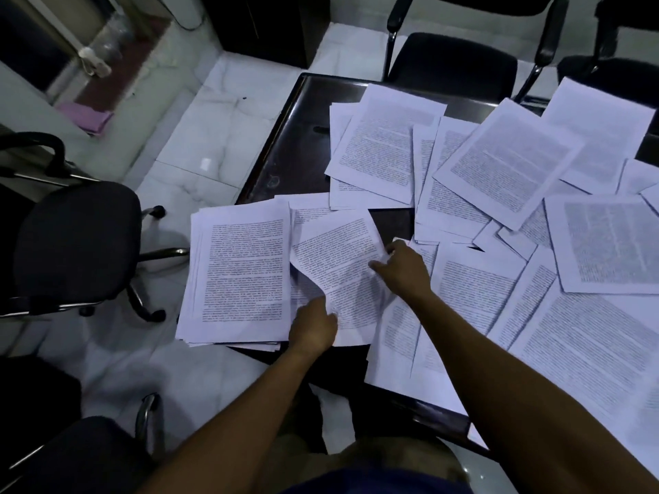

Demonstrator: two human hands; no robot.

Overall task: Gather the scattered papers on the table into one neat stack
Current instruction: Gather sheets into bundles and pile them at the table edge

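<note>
Printed white papers (510,165) lie scattered and overlapping across the dark table (303,144). A thicker stack (239,272) sits at the table's left edge, overhanging it. Between the stack and the scattered sheets, one tilted, slightly buckled sheet (338,265) is held by both hands. My left hand (312,328) grips its near edge, fingers curled under the paper. My right hand (401,267) pinches its right edge near the far corner. More sheets (463,315) lie under my right forearm.
A black office chair (76,240) stands left of the table on the pale tiled floor. Two more black chairs (453,62) stand at the far side. Another chair (82,447) is at the lower left. A pink cloth (85,115) lies by the wall.
</note>
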